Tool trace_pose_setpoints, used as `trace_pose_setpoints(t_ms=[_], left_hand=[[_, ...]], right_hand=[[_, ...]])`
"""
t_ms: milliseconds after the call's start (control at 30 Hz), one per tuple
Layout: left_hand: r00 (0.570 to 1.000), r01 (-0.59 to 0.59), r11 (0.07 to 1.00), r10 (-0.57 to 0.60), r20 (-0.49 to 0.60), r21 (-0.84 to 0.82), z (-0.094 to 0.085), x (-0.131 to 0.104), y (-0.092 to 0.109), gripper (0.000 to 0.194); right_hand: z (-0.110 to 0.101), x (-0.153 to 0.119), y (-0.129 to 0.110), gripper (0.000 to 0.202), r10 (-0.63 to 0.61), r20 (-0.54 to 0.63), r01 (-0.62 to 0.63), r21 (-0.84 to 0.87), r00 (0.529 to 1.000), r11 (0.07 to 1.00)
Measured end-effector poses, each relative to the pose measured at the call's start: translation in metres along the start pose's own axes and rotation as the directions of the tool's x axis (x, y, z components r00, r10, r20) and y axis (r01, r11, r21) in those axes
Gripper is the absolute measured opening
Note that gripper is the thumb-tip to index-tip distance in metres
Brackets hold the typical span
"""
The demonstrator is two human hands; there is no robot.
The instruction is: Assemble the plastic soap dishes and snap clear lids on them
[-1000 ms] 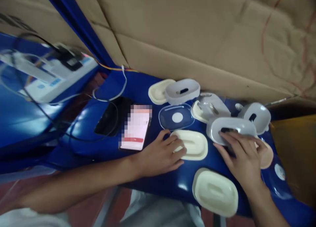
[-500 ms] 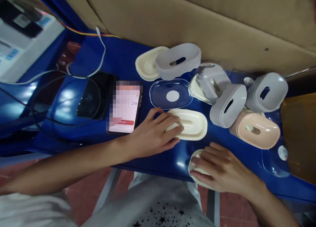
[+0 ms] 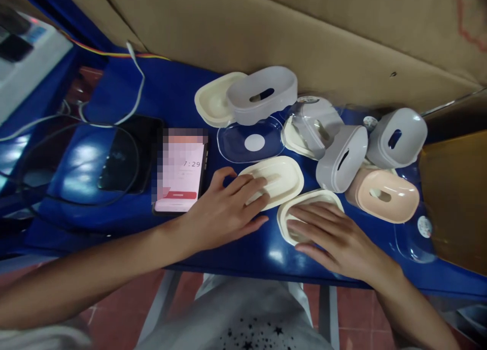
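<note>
My left hand [image 3: 236, 208] lies with its fingers spread over the left end of a cream oval plastic tray [image 3: 287, 175], fingertips resting on it. My right hand [image 3: 331, 238] is flat, fingers stretched out, on a second cream oval tray [image 3: 283, 220] nearer the table's front edge. The two trays lie close together on the blue table [image 3: 232, 256]. Behind them sits a clear oval lid [image 3: 236, 142] with a white round sticker. To the right, a grey slotted oval plastic shell [image 3: 338, 162] leans on its side beside a peach one [image 3: 399, 200].
A lit phone [image 3: 182, 177] and a black device [image 3: 114, 157] with cables lie on the left. At the back, another grey shell [image 3: 279, 86] rests partly over a cream tray [image 3: 213, 104]. More grey shells and clear lids [image 3: 414, 248] fill the right side, beside a brown box [image 3: 460, 198].
My right hand has moved forward from the table's edge with its cream tray, setting it down, and its fingers have straightened. The tray under my left hand has turned slightly. The view has shifted.
</note>
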State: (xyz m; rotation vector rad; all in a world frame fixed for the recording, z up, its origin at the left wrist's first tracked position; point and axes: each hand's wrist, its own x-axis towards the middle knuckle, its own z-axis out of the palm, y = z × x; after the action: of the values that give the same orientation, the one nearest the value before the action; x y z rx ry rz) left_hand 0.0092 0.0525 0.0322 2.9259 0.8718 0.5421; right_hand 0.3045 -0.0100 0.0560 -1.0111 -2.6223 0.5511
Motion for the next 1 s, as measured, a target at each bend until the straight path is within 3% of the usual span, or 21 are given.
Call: trace_pose_setpoints(t_ms=[133,200,333,467,567,700,800,933,1000], left_hand=[[0.999,0.033,0.999,-0.033,0.002,0.012,0.0,0.001,-0.001,0.017],[0.999,0.033,0.999,-0.033,-0.003,0.005,-0.001,0.002,-0.002,0.012],[0.998,0.047,0.997,-0.049,-0.036,-0.064,-0.003,0.003,-0.004,0.017],[0.967,0.235,0.97,-0.226,-0.119,0.065,-0.003,0.006,-0.011,0.038],[0.945,0.309,0.944,-0.29,-0.149,0.12,-0.001,0.008,-0.017,0.037],[0.955,0.267,0.958,-0.248,-0.164,0.106,0.002,0.006,-0.023,0.034],[0.958,0.249,0.964,-0.229,-0.174,0.099,0.003,0.004,-0.023,0.035],[0.966,0.199,0.978,-0.185,-0.181,0.057,-0.002,0.005,-0.019,0.027],[0.975,0.113,0.994,-0.112,-0.192,-0.007,-0.007,0.005,-0.013,0.024]], right_hand=[[-0.004,0.0,-0.004,0.034,-0.046,0.094,0.024,0.228,0.995,0.973],[-0.003,0.002,-0.007,0.031,-0.065,0.083,0.038,0.291,0.994,0.956],[0.006,0.004,-0.008,0.024,-0.025,-0.049,0.032,0.131,0.998,0.991],[0.012,0.007,-0.007,0.018,-0.028,-0.097,0.026,-0.014,0.995,1.0],[0.012,0.006,-0.007,0.018,-0.019,-0.149,0.001,-0.123,0.989,0.992],[0.008,0.004,-0.001,0.018,0.033,-0.211,-0.087,-0.25,0.977,0.964],[0.005,0.003,0.004,0.018,0.06,-0.228,-0.119,-0.255,0.972,0.96],[0.003,0.001,0.004,0.025,0.02,-0.185,-0.034,-0.072,0.983,0.997],[0.002,0.0,0.004,0.03,-0.017,-0.227,0.018,0.002,0.974,1.0]])
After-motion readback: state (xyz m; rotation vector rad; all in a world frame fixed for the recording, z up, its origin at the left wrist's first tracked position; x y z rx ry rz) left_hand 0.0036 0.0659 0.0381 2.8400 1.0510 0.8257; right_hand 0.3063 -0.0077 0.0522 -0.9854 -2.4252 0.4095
